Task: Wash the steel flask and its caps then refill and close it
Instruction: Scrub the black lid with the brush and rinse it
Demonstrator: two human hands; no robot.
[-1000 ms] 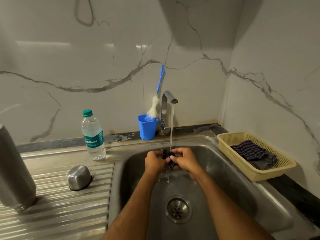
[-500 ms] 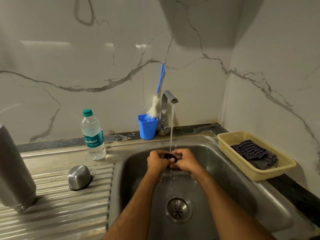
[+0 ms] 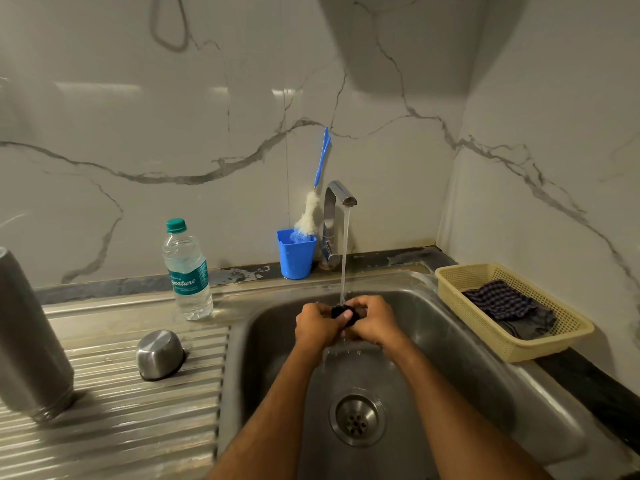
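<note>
Black small plastic cap (image 3: 344, 313): you gripped it in left hand (image 3: 317, 325) and right hand (image 3: 375, 322) under running tap water (image 3: 344, 251) for rinsing.

Around my hands (image 3: 343, 323) the sink (image 3: 450, 341) basin lies open, down to the drain (image 3: 357, 420). Behind stand the tap (image 3: 334, 223) and blue cup (image 3: 296, 253) — the basket (image 3: 554, 344) flanks my right; bottle (image 3: 188, 271), steel cap (image 3: 159, 355) and flask (image 3: 27, 341) dot the draining board (image 3: 121, 427).

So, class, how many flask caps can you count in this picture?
2: a steel cap upside down on the draining board, and a black cap held under the tap water by the left hand and right hand.
</note>
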